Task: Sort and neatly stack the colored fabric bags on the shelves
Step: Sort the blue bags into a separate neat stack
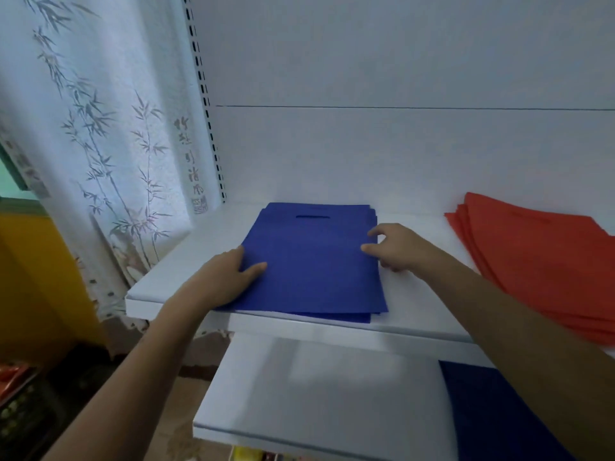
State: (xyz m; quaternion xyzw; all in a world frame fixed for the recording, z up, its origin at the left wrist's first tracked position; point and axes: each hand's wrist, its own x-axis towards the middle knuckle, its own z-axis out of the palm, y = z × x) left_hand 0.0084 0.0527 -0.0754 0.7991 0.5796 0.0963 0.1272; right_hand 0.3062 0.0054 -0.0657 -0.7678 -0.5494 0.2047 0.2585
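A stack of flat blue fabric bags lies on the upper white shelf, its cut-out handle toward the back wall. My left hand grips the stack's left edge, thumb on top and fingers under the fabric. My right hand holds the right edge, with the thumb and forefinger over the top bag and the other fingers curled beside it. A stack of orange-red bags lies on the same shelf to the right. One dark blue bag rests on the lower shelf, partly hidden by my right forearm.
A white back panel rises behind the shelves, and a slotted upright runs down at the left. A curtain with a bamboo print hangs left of the unit. A dark crate sits on the floor at lower left.
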